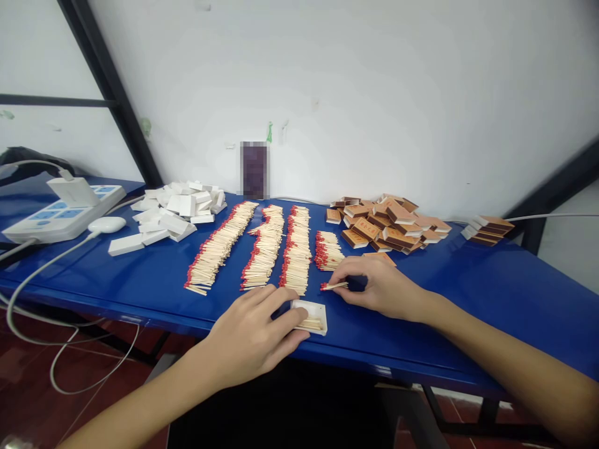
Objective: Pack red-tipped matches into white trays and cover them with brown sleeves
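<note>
My left hand rests on the blue table near its front edge, fingers closed around a small white tray with a few matches in it. My right hand lies just right of it, pinching a few red-tipped matches that point left. Beyond both hands, several rows of red-tipped matches lie side by side on the table.
A heap of white inner trays sits at the back left, and a pile of brown matchbox sleeves at the back right, with a few more boxes farther right. A white power strip and its cables lie at the far left.
</note>
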`<action>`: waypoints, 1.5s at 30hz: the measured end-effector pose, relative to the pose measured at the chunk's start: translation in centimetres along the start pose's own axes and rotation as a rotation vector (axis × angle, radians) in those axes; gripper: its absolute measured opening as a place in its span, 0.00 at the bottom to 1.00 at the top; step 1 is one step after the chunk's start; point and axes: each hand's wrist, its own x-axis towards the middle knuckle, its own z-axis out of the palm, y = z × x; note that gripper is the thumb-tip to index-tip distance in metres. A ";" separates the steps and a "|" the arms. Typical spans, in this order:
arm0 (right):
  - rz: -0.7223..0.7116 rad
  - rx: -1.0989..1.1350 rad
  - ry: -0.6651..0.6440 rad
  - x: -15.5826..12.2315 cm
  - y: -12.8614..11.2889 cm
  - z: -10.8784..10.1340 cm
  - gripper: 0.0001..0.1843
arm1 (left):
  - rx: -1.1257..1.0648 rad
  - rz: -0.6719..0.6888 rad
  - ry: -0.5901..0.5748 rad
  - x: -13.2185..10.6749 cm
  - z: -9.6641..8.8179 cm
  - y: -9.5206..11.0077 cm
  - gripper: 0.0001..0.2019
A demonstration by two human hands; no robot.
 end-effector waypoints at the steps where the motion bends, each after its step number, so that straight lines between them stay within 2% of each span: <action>1: -0.005 0.002 0.009 0.0 0.0 0.1 0.07 | 0.000 -0.001 -0.001 0.0 0.0 0.0 0.08; 16: -0.086 -0.043 0.089 -0.1 0.6 0.6 0.08 | -0.008 0.007 -0.002 0.0 0.1 -0.1 0.08; 24: -0.205 -0.099 0.113 -0.4 1.3 1.1 0.08 | -0.008 0.007 -0.007 0.0 0.1 0.0 0.07; 32: -0.162 -0.095 0.172 -0.3 1.4 1.5 0.06 | -0.007 0.010 -0.009 0.0 0.1 -0.1 0.07; 37: -0.061 -0.033 0.213 -0.2 0.8 1.2 0.04 | -0.013 0.004 -0.011 0.1 0.0 -0.1 0.08; 45: -0.002 0.081 0.258 0.1 0.2 1.1 0.04 | -0.046 -0.058 -0.039 0.1 0.0 0.0 0.18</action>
